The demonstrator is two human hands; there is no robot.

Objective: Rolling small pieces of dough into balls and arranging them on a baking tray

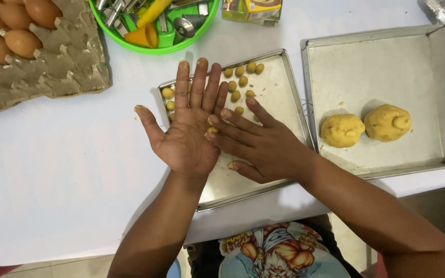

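Centrally, small tray [284, 77] holds dough balls [243, 81]; large tray [439, 98], two lumps [365, 126].

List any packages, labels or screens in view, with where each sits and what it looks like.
Carton: top edge, above the small tray; boxy, green and yellow, cut off by the frame.
Foil packet: top right corner; crinkled, silvery, mostly out of view.
Egg tray: top left; grey moulded pulp, holding brown eggs.
No screens or signs.
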